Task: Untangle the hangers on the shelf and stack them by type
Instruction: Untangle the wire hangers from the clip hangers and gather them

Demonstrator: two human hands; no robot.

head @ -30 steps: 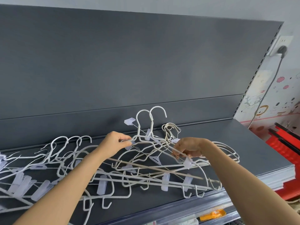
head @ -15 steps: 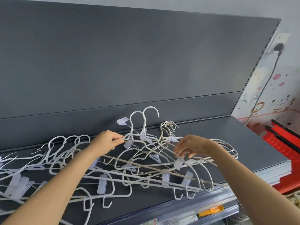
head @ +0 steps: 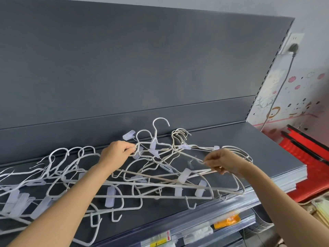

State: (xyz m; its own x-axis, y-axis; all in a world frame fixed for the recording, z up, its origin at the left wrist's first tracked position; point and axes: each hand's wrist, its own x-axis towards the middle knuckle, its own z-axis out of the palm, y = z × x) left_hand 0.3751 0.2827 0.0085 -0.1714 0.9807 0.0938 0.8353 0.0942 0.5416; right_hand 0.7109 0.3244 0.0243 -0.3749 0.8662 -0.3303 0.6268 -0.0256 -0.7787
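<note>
Hangers are all in one tangle (head: 160,177) along the front half of the grey shelf (head: 240,139), w/ more white ones piled at the left (head: 58,163). My left hand (head: 117,152) is at the back of the knot. Its fingers (head: 130,150) are pinched together on white wire at a shoulder bend, just below two white hangers (head: 155,132) whose hooks stand up in front of the back panel (head: 142,68); can't tell which of the two I've got. My right hand (head: 225,161) is toward the right end, fingers (head: 207,160) pinched on a thin cream wire hanger (head: 190,155); can't tell if one wire or two are in that pinch.

Handling, my read:
- All light, no wt issue.
- White ones look coated & thicker, prob fairly stiff, and the rough surface should give decent grip.
- Cream ones are thinner, prob springy; they'd flex & snap back if pulled vs a snag.
- The translucent clips (head: 110,196) on the bars are the likely catch pts, plus the small end hooks near the shelf front.
- Nothing looks fragile, exc maybe the clips.

Where to hold:
- Take the neck just under the hook, or the shoulder bend, since that controls rotation.
- Avoid the clips (may slide) & mid-bar (bends).
- Lift one hanger up & out by the neck while the other hand pins the rest.
- No sideways yank, b/c the whole knot could drag over the shelf edge.
</note>
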